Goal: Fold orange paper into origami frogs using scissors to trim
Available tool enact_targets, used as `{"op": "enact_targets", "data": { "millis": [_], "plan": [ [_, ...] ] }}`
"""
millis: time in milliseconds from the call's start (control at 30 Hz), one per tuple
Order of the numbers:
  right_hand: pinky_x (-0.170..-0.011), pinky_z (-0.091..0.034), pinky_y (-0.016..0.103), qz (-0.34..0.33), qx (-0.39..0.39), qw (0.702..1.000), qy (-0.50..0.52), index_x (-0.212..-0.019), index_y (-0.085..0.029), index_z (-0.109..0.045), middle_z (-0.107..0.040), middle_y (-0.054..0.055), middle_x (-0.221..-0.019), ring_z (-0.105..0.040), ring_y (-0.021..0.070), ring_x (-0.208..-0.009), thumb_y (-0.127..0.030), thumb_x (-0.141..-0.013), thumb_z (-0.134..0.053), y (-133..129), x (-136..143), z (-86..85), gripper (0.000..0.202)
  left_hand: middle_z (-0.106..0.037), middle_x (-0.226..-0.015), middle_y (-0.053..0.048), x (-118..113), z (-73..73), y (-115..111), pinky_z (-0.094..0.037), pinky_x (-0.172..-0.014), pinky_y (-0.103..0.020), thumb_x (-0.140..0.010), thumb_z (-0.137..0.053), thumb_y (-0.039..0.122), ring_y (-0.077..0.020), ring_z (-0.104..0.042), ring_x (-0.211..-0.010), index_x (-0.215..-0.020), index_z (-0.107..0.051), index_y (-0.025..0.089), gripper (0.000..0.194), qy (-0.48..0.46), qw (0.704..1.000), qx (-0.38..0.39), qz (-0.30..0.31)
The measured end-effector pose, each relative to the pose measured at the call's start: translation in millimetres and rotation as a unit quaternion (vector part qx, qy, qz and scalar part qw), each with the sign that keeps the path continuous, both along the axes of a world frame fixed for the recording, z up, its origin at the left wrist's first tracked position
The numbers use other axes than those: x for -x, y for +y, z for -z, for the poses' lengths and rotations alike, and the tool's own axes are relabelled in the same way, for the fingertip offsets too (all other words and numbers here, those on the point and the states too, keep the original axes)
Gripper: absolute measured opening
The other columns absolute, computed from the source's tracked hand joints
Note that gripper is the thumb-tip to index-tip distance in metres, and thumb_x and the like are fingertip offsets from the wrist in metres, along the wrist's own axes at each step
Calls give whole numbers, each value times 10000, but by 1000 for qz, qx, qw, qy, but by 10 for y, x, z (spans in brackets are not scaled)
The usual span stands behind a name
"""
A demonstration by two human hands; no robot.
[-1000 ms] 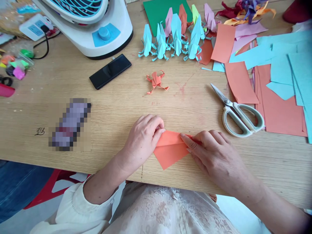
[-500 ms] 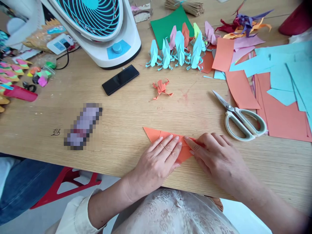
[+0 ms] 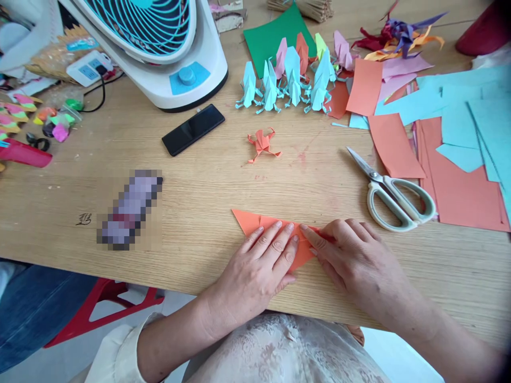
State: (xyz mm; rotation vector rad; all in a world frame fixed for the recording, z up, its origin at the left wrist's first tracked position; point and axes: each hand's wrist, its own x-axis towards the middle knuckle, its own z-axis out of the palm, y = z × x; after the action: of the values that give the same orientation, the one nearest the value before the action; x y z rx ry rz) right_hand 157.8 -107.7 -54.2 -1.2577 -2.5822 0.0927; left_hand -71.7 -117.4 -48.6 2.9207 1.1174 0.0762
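Note:
A folded sheet of orange paper lies on the table near its front edge, its pointed end to the left. Across it rests my left hand, fingers stretched out flat and pressing it down. My right hand has its fingers bent at the paper's right end, pinching the folded edge there; the index fingertip lies on the top edge. Both palms hide part of the paper. Beyond my hands sits a small orange origami figure with spread legs.
Scissors lie right of my right hand, beside loose orange and light-blue sheets. Several standing origami figures are at the back. A fan, a black phone and a blurred-out object are to the left.
The view has shifted slightly, so things at the left appear a little farther left. My hands keep nearly the same hold on the orange paper, with no clear change in its fold.

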Motion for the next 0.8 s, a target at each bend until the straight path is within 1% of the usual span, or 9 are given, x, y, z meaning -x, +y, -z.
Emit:
{"op": "enact_targets", "data": {
  "millis": [133, 233, 333, 433, 533, 700, 800],
  "plan": [
    [-704, -391, 366, -3, 1, 1000, -11, -1305, -155, -621, -583, 86, -909, -497, 226, -775, -190, -1000, -473, -14, -23, 1, 341, -400, -1576, -121, -8, 2, -3, -407, -1145, -467, -986, -516, 458, -298, -405, -1439, -1484, -417, 142, 598, 10, 1000, 8, -3],
    [-726, -412, 382, -13, -12, 1000, -15, -1317, -125, -595, -629, 110, -964, -521, 248, -828, -177, -995, -479, -60, -69, 5, 346, -407, -1572, -121, -17, 11, -7, -407, -1143, -474, -980, -526, 463, -301, -408, -1435, -1483, -426, 153, 599, 16, 1000, 15, -4],
    [-745, -433, 394, -13, -29, 999, -5, -1329, -80, -560, -663, 137, -1071, -540, 258, -873, -130, -981, -493, -127, -120, 8, 358, -396, -1579, -119, -25, 13, -15, -414, -1130, -483, -978, -528, 464, -312, -417, -1423, -1490, -422, 149, 610, 18, 1000, 9, -7],
    [-760, -443, 401, 3, -42, 999, -6, -1319, -51, -560, -660, 154, -1158, -557, 258, -889, -107, -960, -535, -191, -155, 12, 365, -340, -1611, -94, -35, 7, -22, -415, -1122, -491, -978, -524, 471, -328, -408, -1424, -1500, -414, 148, 624, 26, 1000, -1, -4],
    [-749, -443, 401, 33, -58, 998, -22, -1311, -41, -566, -660, 158, -1166, -567, 261, -895, -114, -955, -552, -241, -167, 10, 363, -330, -1616, -71, -52, -10, -21, -410, -1123, -495, -976, -522, 485, -338, -390, -1434, -1498, -421, 156, 626, 38, 999, -3, 0],
    [-697, -427, 393, 75, -75, 994, -38, -1300, -67, -576, -651, 171, -1196, -570, 253, -876, -157, -977, -538, -294, -152, -8, 338, -375, -1596, -50, -82, -44, -18, -422, -1116, -492, -958, -563, 476, -322, -408, -1425, -1511, -407, 188, 643, 50, 999, 11, -14],
    [-748, -438, 405, 45, -61, 997, -15, -1305, -93, -584, -645, 167, -1248, -581, 265, -949, -138, -969, -546, -304, -126, -18, 341, -369, -1599, -48, -88, -45, -22, -415, -1124, -493, -955, -569, 475, -320, -403, -1428, -1506, -416, 186, 642, 45, 999, 12, -13]
  ]
}}
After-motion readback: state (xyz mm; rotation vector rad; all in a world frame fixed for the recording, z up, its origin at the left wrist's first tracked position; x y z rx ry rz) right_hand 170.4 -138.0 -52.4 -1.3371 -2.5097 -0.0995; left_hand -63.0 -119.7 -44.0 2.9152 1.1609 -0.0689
